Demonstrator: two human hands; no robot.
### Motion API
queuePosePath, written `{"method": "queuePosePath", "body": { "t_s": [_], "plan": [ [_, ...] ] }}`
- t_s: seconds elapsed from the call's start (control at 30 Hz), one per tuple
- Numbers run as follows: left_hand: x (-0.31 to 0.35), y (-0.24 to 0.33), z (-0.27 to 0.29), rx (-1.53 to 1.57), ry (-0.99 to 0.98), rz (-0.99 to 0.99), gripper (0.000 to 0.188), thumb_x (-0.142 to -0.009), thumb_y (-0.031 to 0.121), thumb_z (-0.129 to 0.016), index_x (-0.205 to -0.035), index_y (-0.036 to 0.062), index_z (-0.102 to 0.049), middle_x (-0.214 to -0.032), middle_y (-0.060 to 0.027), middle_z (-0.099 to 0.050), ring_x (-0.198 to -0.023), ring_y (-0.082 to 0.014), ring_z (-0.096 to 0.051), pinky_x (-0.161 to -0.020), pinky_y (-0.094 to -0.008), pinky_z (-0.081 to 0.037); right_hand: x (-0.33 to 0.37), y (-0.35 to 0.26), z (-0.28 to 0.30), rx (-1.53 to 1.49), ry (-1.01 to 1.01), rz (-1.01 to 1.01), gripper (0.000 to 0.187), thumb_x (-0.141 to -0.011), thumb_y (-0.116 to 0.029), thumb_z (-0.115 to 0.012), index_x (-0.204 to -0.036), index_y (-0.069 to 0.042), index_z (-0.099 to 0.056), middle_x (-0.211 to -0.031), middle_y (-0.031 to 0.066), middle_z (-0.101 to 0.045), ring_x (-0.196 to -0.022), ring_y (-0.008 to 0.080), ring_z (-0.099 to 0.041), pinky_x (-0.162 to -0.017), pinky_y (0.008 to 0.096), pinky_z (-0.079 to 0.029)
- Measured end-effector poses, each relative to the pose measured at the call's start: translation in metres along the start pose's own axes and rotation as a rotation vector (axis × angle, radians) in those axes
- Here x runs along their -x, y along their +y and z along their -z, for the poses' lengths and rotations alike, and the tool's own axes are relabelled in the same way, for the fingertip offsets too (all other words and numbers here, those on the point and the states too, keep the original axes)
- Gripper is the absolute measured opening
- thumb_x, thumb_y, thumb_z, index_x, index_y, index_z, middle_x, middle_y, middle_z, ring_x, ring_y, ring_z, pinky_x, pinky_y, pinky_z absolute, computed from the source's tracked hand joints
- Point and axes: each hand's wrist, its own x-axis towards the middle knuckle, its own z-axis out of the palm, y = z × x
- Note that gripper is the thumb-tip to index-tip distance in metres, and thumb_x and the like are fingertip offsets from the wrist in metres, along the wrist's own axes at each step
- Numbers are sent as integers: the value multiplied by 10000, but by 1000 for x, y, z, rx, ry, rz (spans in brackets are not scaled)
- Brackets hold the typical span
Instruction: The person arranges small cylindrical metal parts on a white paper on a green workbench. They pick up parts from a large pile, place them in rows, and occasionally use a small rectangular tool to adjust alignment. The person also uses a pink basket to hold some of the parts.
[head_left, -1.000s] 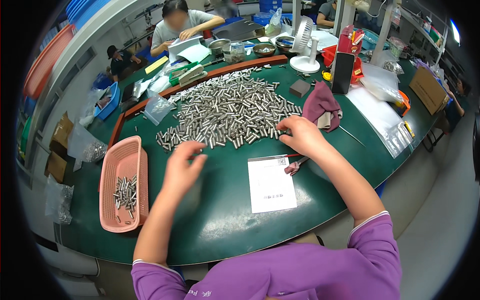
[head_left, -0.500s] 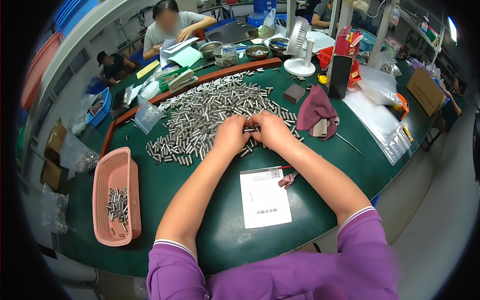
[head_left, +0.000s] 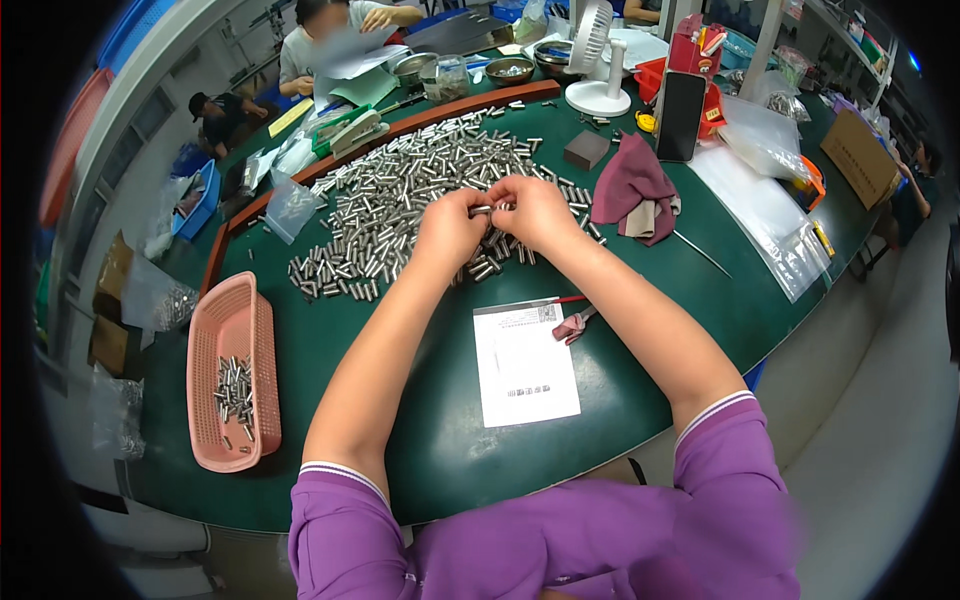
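Note:
A broad heap of short silvery metal pins (head_left: 385, 205) lies on the green table (head_left: 450, 470). Over its near right part, my left hand (head_left: 449, 228) and my right hand (head_left: 535, 213) meet fingertip to fingertip. Both are closed, with a few metal pins pinched between them; how many each hand holds is partly hidden by the fingers. More loose pins lie directly beneath my hands. Off to the left, a pink plastic basket (head_left: 262, 395) contains a small batch of similar pins.
Before me lies a white printed sheet (head_left: 525, 370) with a red pen and a cloth-wrapped tool. Right of the heap are a dark block (head_left: 586, 150), a maroon cloth (head_left: 632, 185), a phone (head_left: 681, 115) and a white fan (head_left: 600, 95). A wooden rail (head_left: 430, 112) borders the heap; a co-worker sits beyond.
My view has shifted slightly, so the table's contents sit higher in the picture. My hands stay together over the heap, fingers repositioned around the pins. The co-worker's papers have been raised.

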Motion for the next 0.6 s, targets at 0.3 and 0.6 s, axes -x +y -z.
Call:
{"method": "queuePosePath", "body": {
  "t_s": [0.3, 0.6],
  "plan": [
    [70, 18, 24, 229, -116, 129, 171, -779, 49, -669, -941, 1, -641, -830, -119, -684, -732, -197, -643, -684, -313, -502, 64, -50, 23, -49, -172, 119, 249, -732, -57, -669, -980, -51, -645, -871, 132, -682, -828, 320, -666, -732, 400, -527],
    [165, 25, 5, 2, -116, -270, 235, -759, -10, -703, -975, 32, -623, -959, -102, -631, -855, -275, -617, -742, -360, -511, 142, -49, 31, 225, -321, 385, 464, -781, -17, -640, -1225, -135, -575, -928, 69, -674, -883, 264, -651, -793, 400, -518]
  ]
}}
